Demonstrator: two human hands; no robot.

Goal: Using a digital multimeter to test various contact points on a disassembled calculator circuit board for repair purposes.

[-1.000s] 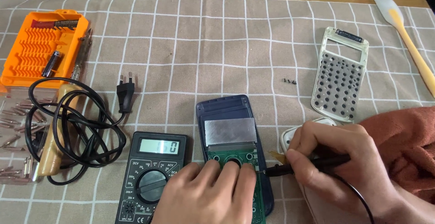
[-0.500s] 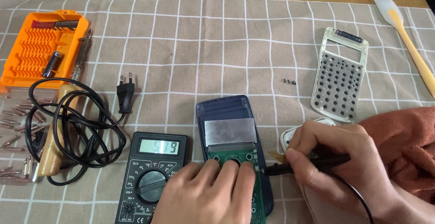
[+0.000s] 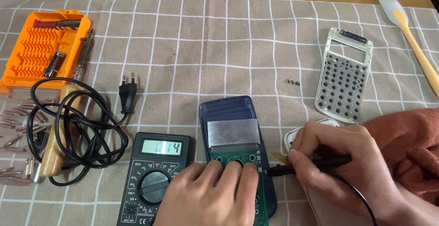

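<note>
- The opened dark blue calculator body with a bare green circuit board and a silver metal plate (image 3: 234,137) lay on the checked cloth, directly under and ahead of my two hands.
- My left hand (image 3: 210,196) rested flat on the lower part of the board, fingers loosely together and pressing down; it gripped nothing.
- My right hand (image 3: 340,162) was closed in a pen grip around a black test probe with a trailing black lead (image 3: 306,166), its tip touching the right edge of the board.
- Just left of my left hand, and partly under it, sat a black digital multimeter with a grey display and a round dial (image 3: 155,171).
- Further left lay a wooden-handled soldering iron with a coiled black cord and plug (image 3: 77,125), and beyond it an orange plastic screwdriver bit tray (image 3: 43,47).
- Ahead of my right hand lay a white perforated calculator front cover (image 3: 343,77).
</note>
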